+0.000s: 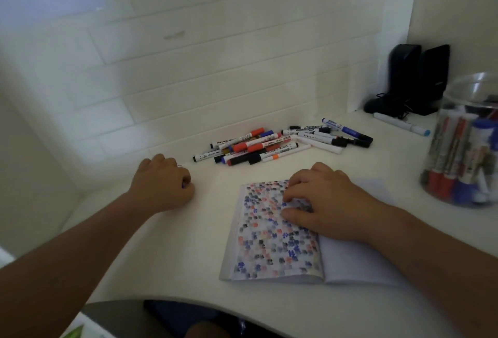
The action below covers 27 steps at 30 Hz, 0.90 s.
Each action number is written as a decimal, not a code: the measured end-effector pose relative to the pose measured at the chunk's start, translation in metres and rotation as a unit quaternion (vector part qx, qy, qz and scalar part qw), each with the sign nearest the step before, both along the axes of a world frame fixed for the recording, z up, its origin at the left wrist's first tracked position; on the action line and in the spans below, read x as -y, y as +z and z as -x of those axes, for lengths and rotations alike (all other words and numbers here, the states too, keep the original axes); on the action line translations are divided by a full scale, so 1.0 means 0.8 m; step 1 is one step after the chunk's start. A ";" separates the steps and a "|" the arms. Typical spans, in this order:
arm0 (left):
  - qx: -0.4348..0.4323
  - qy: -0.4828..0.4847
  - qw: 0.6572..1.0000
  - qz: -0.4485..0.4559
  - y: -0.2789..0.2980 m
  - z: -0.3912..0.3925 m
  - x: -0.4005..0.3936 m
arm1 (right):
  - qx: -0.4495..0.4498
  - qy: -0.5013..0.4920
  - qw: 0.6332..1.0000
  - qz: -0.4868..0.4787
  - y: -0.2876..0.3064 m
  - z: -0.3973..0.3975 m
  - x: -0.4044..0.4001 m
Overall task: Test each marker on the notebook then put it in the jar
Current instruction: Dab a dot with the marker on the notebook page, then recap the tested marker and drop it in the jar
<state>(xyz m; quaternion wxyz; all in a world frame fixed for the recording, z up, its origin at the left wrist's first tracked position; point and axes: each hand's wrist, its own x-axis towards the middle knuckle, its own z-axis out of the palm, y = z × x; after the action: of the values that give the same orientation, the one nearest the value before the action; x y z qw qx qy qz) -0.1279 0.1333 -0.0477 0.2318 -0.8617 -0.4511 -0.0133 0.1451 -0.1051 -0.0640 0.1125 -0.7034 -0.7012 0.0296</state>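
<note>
Resting on the notebook (272, 243): right hand (327, 203), fingers flat; left hand (164, 184) curled, contents can't be told.
Markers (269, 145) near the table's (188, 256) back edge look light, stiff, slick; best pinched mid-barrel.

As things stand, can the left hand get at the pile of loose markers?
Probably yes. The left hand rests curled on the desk, with bare surface between it and the marker pile; something small and blue shows in its fingers.
</note>
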 end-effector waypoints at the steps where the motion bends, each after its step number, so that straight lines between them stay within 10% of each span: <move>1: -0.003 0.016 1.000 0.003 0.002 -0.001 -0.001 | 0.001 -0.001 1.000 0.002 0.001 0.000 0.000; 14: 0.205 -0.101 0.969 0.094 -0.001 -0.167 0.015 | -0.017 0.006 1.000 0.003 0.003 -0.002 0.001; 27: 0.084 -0.093 0.991 -0.057 -0.004 -0.177 -0.033 | -0.029 0.015 0.999 -0.013 -0.006 -0.006 -0.002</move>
<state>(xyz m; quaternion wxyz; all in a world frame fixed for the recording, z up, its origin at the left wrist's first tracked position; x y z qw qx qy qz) 0.0137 0.1593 -0.0508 0.2392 -0.8813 -0.3853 -0.1325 0.1495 -0.1037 -0.0684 0.1415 -0.6899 -0.7087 0.0427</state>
